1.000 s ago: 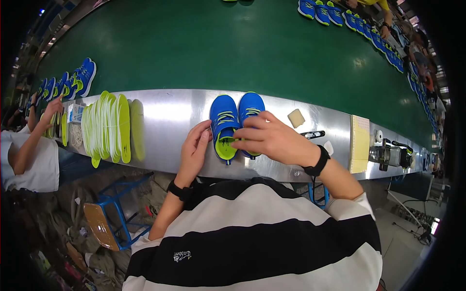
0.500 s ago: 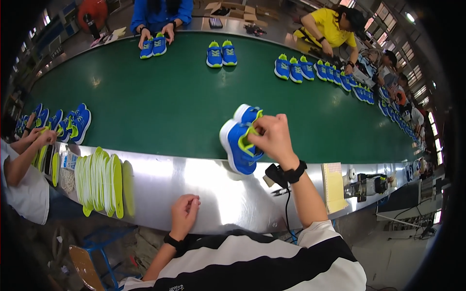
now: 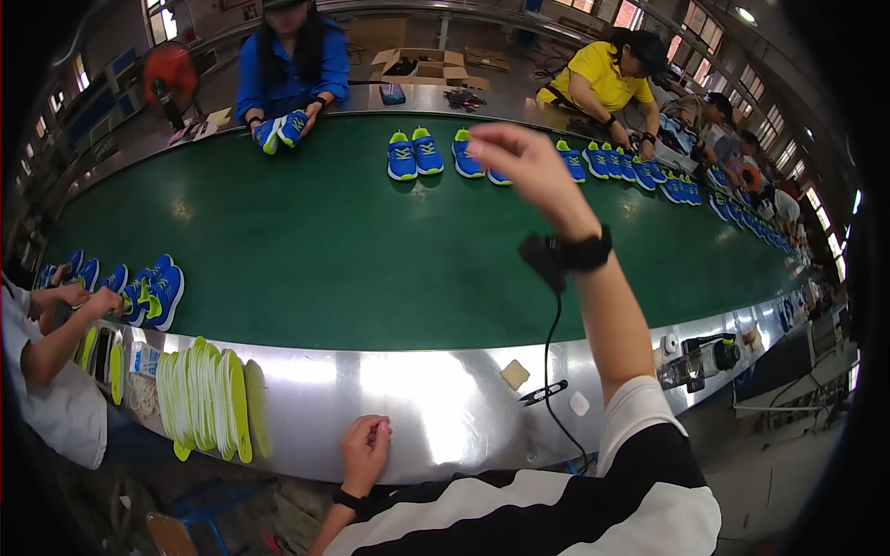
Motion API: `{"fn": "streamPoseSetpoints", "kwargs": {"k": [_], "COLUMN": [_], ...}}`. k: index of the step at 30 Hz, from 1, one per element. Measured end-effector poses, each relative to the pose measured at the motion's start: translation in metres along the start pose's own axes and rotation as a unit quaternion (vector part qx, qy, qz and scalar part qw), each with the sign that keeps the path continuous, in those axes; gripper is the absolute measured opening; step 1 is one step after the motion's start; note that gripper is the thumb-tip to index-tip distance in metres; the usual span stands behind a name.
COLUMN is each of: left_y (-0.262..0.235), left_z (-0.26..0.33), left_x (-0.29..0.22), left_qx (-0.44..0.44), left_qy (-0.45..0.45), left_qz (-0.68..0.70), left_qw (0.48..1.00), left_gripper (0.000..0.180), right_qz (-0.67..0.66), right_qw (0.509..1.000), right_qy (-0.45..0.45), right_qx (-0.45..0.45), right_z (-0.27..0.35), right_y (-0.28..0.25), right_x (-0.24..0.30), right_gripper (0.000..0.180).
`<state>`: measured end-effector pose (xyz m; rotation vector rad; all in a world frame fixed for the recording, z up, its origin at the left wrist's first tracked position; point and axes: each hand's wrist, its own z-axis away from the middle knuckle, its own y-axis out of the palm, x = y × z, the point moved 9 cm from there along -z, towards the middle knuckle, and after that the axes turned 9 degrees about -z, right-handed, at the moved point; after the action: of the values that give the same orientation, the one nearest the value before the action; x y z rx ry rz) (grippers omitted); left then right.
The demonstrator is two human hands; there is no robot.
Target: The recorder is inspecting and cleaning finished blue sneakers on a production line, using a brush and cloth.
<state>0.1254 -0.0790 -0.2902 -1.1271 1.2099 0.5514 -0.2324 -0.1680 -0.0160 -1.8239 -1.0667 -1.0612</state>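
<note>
Release is the change here: half a second ago the right hand (image 3: 524, 162) carried a pair of blue-and-lime sneakers out over the green conveyor belt (image 3: 324, 259), and now it holds nothing. Its fingers (image 3: 487, 146) are loosely drawn together and slightly bent, pinching nothing. That suggests the pair has been let go, though where it came to rest cannot be told. No new pair shows on the open belt, and the arm hides part of it. The nearest shoes are a blue sneaker pair (image 3: 466, 156) near the belt's far edge, partly covered by the fingertips and seemingly not touched.

The right arm is stretched far forward and raised, reaching from the near edge of the steel tabletop (image 3: 417, 389) across the belt. The wrist is straight and the palm turned down and away. A black wrist strap (image 3: 584, 252) sits on the forearm, with a thin cable (image 3: 549, 352) hanging down to the tabletop.

The left hand (image 3: 364, 451) rests at the tabletop's near edge, its fingers curled into a loose fist with nothing visible in them. A fanned stack of lime insoles (image 3: 206, 398) stands on the tabletop toward its left end, apart from that hand.
</note>
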Motion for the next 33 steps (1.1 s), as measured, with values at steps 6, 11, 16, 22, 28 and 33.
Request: {"fn": "streamPoseSetpoints", "kwargs": {"k": [6,11,16,22,28,33], "left_y": [0.022,0.008,0.018,0.011,0.007,0.009], "left_z": [-0.008,0.004,0.002,0.001,-0.005,-0.015], "left_x": [-0.006,0.016,-0.002,-0.004,0.008,-0.021], "left_qx": [0.031,0.03,0.061,0.052,-0.019,-0.018], "left_qy": [0.007,0.011,-0.027,-0.005,0.046,0.047], "left_qz": [-0.031,-0.081,-0.038,-0.074,-0.115,-0.127], "left_qw": [0.999,0.996,0.997,0.996,0.992,0.991], "left_gripper": [0.014,0.021,0.021,0.021,0.012,0.009], "right_qz": [-0.196,-0.253,-0.049,-0.067,-0.071,-0.036], "right_qw": [0.955,0.908,0.991,0.988,0.988,0.985], "right_qy": [0.174,0.33,0.12,0.134,0.126,0.17], "right_qx": [0.139,-0.056,0.041,0.025,0.046,0.024], "right_z": [0.206,0.284,0.276,0.274,0.269,0.27], "right_y": [0.108,0.165,0.164,0.164,0.173,0.16], "right_x": [-0.076,-0.191,-0.15,-0.152,-0.162,-0.164], "right_gripper": [0.028,0.022,0.014,0.015,0.018,0.017]}}
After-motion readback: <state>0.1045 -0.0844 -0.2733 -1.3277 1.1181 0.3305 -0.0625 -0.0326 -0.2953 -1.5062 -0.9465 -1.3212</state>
